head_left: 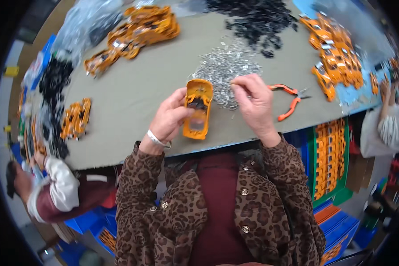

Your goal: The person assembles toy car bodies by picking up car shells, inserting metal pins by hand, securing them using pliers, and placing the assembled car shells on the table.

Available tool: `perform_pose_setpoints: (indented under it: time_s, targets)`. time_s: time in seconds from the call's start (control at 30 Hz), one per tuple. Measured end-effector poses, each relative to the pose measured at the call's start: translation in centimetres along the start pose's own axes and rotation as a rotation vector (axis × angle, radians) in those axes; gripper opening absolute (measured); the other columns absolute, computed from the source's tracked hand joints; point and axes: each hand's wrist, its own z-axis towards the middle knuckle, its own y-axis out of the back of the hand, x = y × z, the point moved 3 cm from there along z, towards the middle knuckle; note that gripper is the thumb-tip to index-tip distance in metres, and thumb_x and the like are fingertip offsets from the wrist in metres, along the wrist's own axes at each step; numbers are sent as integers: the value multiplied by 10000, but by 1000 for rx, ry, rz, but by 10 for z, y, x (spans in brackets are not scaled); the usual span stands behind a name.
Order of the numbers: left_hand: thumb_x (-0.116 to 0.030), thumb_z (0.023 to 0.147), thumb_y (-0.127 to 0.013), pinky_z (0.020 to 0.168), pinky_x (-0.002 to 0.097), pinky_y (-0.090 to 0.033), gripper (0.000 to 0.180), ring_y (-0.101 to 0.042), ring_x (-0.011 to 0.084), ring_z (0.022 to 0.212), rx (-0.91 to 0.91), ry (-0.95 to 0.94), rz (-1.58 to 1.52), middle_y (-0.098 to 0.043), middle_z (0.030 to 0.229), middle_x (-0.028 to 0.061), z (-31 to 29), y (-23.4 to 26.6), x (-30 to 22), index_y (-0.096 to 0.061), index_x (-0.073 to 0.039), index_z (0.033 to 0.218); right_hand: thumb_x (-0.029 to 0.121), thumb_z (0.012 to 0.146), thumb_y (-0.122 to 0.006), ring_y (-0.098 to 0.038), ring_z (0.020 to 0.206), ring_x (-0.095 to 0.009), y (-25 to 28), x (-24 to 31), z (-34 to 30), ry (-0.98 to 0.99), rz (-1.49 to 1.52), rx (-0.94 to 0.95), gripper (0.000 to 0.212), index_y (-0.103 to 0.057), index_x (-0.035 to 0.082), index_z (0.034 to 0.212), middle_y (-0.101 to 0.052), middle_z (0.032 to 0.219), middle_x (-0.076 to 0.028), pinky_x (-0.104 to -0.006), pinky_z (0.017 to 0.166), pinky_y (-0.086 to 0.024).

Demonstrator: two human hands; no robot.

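Note:
My left hand grips an orange toy car body, its hollow underside facing up and a black part showing inside. The thumb lies over the middle of the shell. To the right, my right hand is raised with thumb and forefinger pinched together; whatever is between the tips is too small to make out. Beside those fingertips spreads a heap of small silvery metal pieces. Close by on the right lie pliers with orange handles, their jaws apart.
A pile of black parts sits at the back. Orange car bodies are stacked at far left, left and right. Below the table's right edge stands a green crate of orange parts. Co-workers sit at both sides.

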Motion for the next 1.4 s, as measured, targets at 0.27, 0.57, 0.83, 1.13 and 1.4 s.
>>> perform_pose_setpoints:
  time_s: [0.27,0.57,0.83,1.13,1.4]
  targets:
    - [-212,986,-483,794,311,-539,377,-588,139,1019,-56,-12,-390,-567,1145,75,-7,4,13,-435,-33,1313,-51,759,-663,-504,572,-102,-34,30,-8,-30,-14,114,157,-684,27,893,-519,720,-36,-239,505,-409]
    - [-6,903,-543,784,249,-517,353,-587,88,937,-175,-194,-107,-603,1069,42,-5,2,22,-466,-1,1247,-43,719,-663,-537,545,-167,-52,34,-12,31,-216,107,203,-677,36,906,-507,711,-62,-292,481,-448]
    - [-22,913,-535,758,240,-514,332,-584,74,909,-199,-225,-35,-609,1045,37,-4,-2,22,-476,-9,1240,-49,691,-659,-543,554,-177,-57,31,-11,93,-276,104,239,-676,39,912,-501,720,-60,-298,476,-454]
    - [-19,906,-549,720,231,-518,317,-591,69,867,-210,-233,-26,-623,1015,31,-1,-4,23,-493,-6,1217,-55,694,-653,-532,546,-181,-57,30,-11,87,-256,109,234,-670,29,912,-488,720,-65,-301,471,-445]
    - [9,870,-588,727,244,-537,320,-612,88,871,-219,-187,-125,-644,1019,52,5,-3,28,-518,-6,1182,-59,706,-637,-526,560,-192,-56,27,-11,69,-229,130,227,-662,19,918,-477,717,-73,-311,488,-444]
